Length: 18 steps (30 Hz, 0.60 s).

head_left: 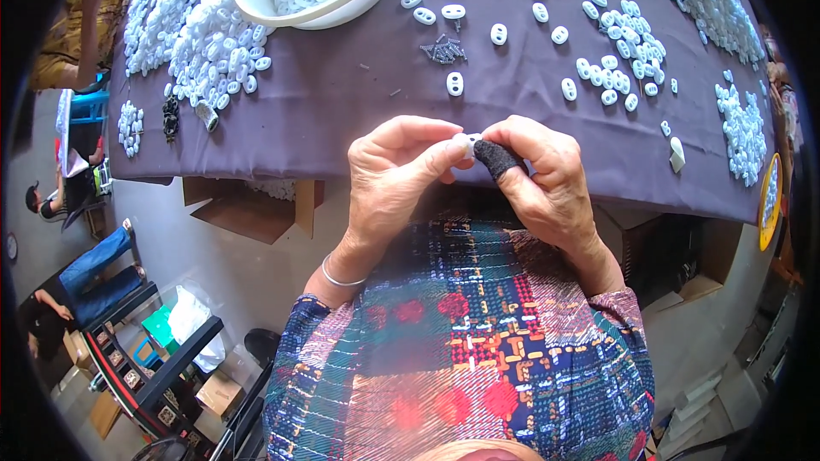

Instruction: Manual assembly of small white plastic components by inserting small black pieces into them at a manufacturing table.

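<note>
Between the fingertips of both hands is a small white oval plastic piece with dark holes (471, 144), held just over the table's near edge. My left hand (395, 162) pinches it from the left, and a silvery bangle circles that wrist. From the right, my right hand (538, 166) grips it too, its thumb wrapped in a black cloth cover (497, 159). Just beyond the hands lies a similar white two-holed piece (455, 84). Past that sits a little pile of dark screws (444, 49). More white pieces (498, 33) are scattered around it.
A white basin (319, 21) of pieces stands at the far left, beside large heaps (218, 55). Loose clusters (628, 38) and another heap (741, 132) lie to the right. Under the table are open cardboard boxes (248, 209). A yellow-rimmed round tray (766, 235) is at the right edge.
</note>
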Available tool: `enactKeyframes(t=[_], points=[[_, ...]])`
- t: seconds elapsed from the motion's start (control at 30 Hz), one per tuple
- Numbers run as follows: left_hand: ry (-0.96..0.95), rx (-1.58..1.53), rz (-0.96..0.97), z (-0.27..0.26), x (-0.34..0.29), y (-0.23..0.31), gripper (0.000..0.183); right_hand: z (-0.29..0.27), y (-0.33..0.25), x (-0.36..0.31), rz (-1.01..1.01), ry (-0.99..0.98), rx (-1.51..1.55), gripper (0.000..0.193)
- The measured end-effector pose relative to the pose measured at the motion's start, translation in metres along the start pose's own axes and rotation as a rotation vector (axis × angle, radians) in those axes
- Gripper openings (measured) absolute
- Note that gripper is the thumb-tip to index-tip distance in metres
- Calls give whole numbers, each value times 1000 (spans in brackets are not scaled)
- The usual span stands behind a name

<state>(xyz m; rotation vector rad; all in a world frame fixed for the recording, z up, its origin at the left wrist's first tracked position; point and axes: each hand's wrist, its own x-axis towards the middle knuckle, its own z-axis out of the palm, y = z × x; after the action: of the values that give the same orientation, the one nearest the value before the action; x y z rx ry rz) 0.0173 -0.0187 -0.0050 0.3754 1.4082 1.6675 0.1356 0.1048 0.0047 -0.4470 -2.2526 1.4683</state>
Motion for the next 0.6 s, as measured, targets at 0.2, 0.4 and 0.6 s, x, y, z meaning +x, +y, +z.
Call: enactKeyframes(t=[0.2, 0.4, 0.6], points=[[8, 8, 7, 0, 0, 1, 14, 0, 0, 2, 7, -8, 6, 9], [26, -14, 14, 0, -2, 2, 12, -1, 4, 3, 20, -42, 59, 9], [5, -14, 54, 0, -2, 3, 11, -3, 2, 4, 58, -83, 76, 9]])
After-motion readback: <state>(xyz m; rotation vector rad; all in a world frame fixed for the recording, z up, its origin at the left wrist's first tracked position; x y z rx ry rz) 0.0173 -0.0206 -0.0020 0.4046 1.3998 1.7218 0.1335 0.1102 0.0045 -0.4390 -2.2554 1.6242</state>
